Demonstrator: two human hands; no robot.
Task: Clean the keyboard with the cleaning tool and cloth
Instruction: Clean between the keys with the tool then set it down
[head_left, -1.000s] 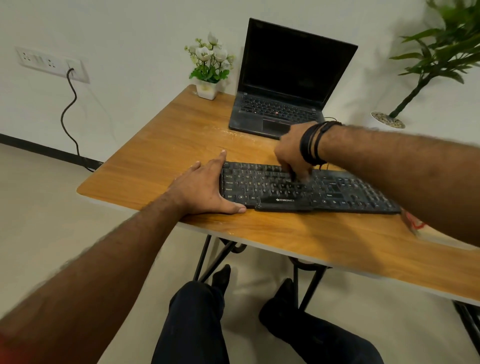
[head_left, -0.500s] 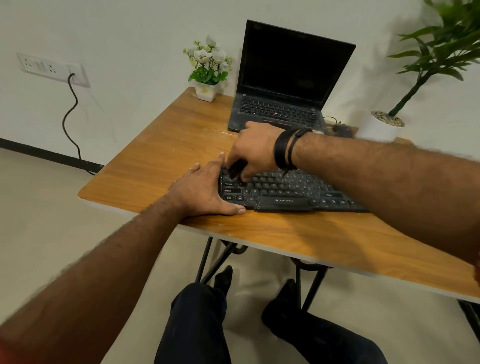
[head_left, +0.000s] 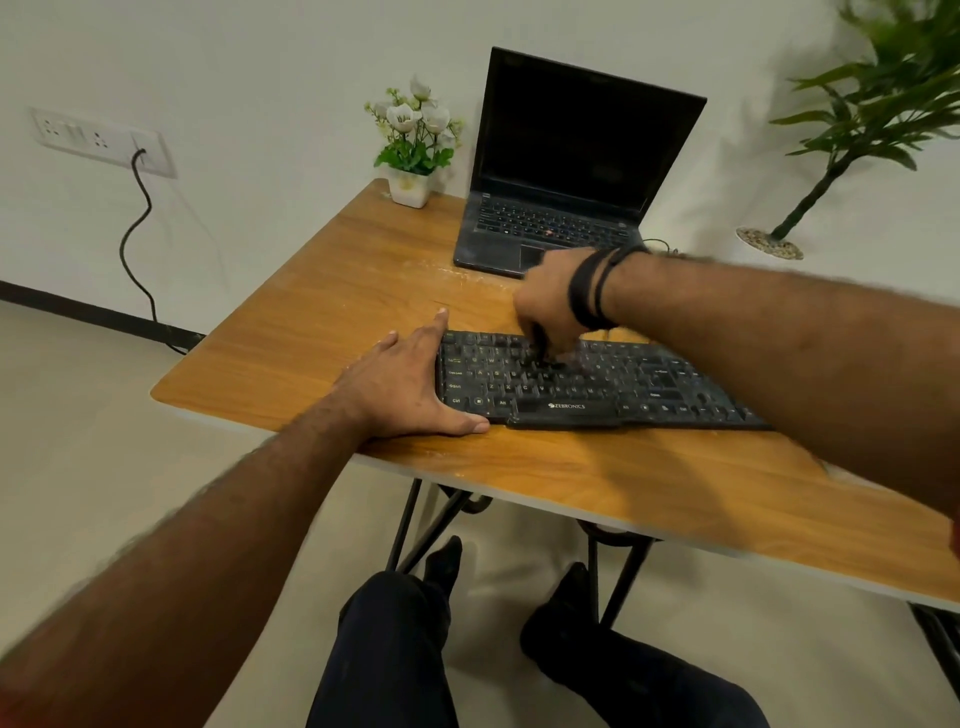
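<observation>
One table (head_left: 332, 312) — wood-grain top with a pale edge, on black metal legs. It stands against a white wall; the floor is beige, with a dark skirting strip at the wall's foot. A pale dusty smear marks the top between laptop and keyboard.

One laptop (head_left: 566, 171), black, lid up, screen dark, at the far edge of the table.

One keyboard (head_left: 623, 387), black, lying flat near the front edge and just in front of the laptop.

One large plant (head_left: 878, 109) at far right, green leaves on a slanted stem rising from a pebbled pot top.

Two hands. The left hand (head_left: 402, 387) lies flat on the table, fingers straight and together, its inner edge against the keyboard's left end and the thumb along the front left corner. The right hand (head_left: 553, 306) is over the upper rows of keys, left of centre, fingers curled down and pinching a thin dark tool (head_left: 540, 351) whose tip meets the keys. The hand is motion-blurred, so the tool's shape is unclear. Two dark bands sit on the right wrist.

One small flower pot (head_left: 410, 150) — white blooms, white square pot — at the table's far left corner, beside the laptop.

One socket strip (head_left: 98, 140) on the wall at left, with one black cord (head_left: 137, 244) hanging to the floor.

Two legs in dark trousers and dark socks show below the table.
</observation>
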